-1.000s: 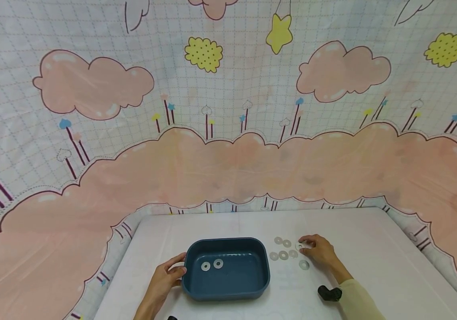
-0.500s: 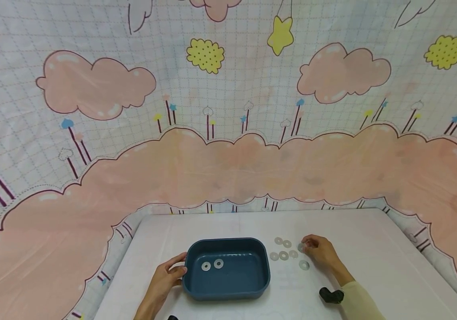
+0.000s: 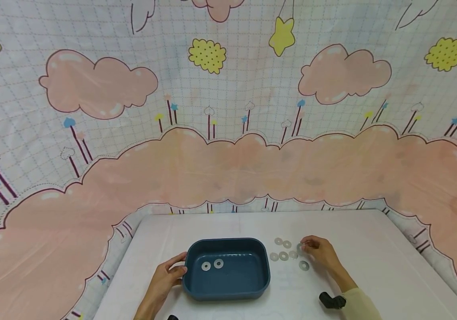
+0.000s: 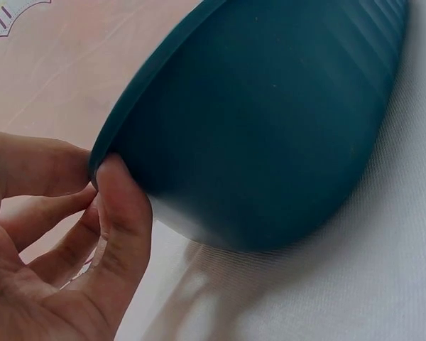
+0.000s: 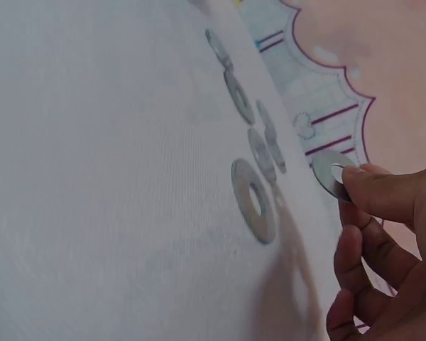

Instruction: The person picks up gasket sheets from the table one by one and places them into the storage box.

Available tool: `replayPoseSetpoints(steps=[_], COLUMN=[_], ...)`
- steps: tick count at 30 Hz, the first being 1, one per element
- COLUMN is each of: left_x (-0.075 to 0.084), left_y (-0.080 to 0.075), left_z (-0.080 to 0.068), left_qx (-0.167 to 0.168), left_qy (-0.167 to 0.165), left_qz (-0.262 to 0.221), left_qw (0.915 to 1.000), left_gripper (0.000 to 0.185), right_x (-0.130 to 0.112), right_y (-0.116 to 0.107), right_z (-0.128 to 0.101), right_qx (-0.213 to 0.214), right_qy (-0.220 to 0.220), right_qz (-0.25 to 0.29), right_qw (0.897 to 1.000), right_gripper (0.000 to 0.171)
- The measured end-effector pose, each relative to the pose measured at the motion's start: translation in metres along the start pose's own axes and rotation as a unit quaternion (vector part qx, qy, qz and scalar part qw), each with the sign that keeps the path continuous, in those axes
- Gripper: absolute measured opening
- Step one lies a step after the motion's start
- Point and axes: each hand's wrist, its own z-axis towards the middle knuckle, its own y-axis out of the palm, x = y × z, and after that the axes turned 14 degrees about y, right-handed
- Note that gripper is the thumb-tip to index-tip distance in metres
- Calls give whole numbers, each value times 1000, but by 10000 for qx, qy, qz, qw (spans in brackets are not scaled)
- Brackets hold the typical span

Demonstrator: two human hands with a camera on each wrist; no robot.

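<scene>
A dark blue rectangular plastic box [image 3: 226,291] stands on the white table, with two metal washers [image 3: 218,264] lying flat inside near its left end. At that end my left hand [image 3: 163,279] pinches the rim; the left wrist view shows the thumb [image 4: 124,220] against the outer wall. Over to the right, my right hand [image 3: 322,254] holds one flat metal washer [image 5: 326,176] between thumb and fingers, raised off the table in the right wrist view. Several more washers [image 3: 283,256] lie spread between the box and this hand, one of them [image 3: 304,266] nearer the front.
The white tabletop [image 3: 252,224] ends at a patterned cloth backdrop [image 3: 228,173] behind it. A black object [image 3: 332,301] sits at the right wrist by the pale sleeve [image 3: 360,306]. Another small black thing [image 3: 173,318] shows at the bottom edge near the left forearm.
My right fingers have closed from around a washer on the table to a pinch on it. The left hand and the box have stayed in place.
</scene>
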Motion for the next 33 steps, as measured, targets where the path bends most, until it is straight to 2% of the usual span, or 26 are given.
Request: replayPoseSetpoints(steps=[5,12,21,33], left_x=[0,1,0,2], left_y=[0,1,0,1], left_z=[-1,-1,-1,-1], left_qx=[24,-20,63,73], left_qy=[7,37,0,22], left_qz=[-69,-37,-85,12], left_qw=[10000,10000,9999,10000], left_gripper=[51,50,49,49], right_x=[-9,-25,-48,-75], right_y=[0,-3,-5,-7], right_z=[-8,-18,-29,-42], right_qx=[-23,-285,-377,-534], right_qy=[38,66,-101,153], right_qz=[122,500,833,1086], right_qw=[9999,9983,9958,9925], right_gripper=[14,16,16,21])
